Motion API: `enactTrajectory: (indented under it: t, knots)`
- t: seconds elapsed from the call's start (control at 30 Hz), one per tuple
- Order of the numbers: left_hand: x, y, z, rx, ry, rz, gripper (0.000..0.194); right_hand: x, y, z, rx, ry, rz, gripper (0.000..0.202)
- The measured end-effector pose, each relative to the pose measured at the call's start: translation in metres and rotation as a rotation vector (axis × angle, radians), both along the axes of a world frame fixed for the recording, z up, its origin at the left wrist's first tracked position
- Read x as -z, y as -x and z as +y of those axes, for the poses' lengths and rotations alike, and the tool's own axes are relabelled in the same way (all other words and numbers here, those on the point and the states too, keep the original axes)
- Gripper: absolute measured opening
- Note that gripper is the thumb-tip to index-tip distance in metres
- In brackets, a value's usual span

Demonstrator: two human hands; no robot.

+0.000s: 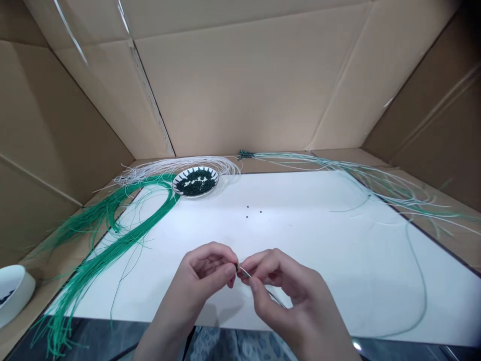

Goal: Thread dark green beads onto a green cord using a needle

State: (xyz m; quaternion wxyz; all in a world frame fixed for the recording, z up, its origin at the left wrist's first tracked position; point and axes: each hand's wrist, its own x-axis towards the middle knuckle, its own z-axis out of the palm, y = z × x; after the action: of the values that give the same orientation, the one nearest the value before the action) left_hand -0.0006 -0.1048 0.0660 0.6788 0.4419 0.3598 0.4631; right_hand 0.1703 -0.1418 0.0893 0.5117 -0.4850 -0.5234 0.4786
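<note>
Both bare hands work nearest the camera, above the front of the white, flat tabletop. Left hand: grip closed, thumb and forefinger pinching a tiny dark bead-like piece. Right hand: grip closed on a slender strand, pale near the fingertips. Piece and strand meet between the hands; whether one passes through the other cannot be told.

Step in hand, as judged: fitting the piece and strand together. The next move appears to call for a steady left pinch and a fine, straight feed from the right.

Surroundings, left to right: a white, rounded bowl with dark contents; long green strands; fine white strands behind them; a round white dish with dark rim marks, heaped with small dark-green pieces; three loose dark specks; pale green and white strands with clustered dark ends, trailing right.
</note>
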Motion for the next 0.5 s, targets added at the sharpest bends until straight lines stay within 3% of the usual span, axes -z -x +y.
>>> enactTrajectory:
  t: [0.37,0.5]
  knots:
    - [-0.003,0.02,0.001,0.038,-0.124,0.071,0.002,-0.006,0.015,-0.001,-0.006,-0.017,-0.062,0.012]
    - [-0.005,0.023,0.0,0.048,-0.164,0.091,0.007,-0.006,0.015,-0.002,-0.03,-0.042,-0.075,0.013]
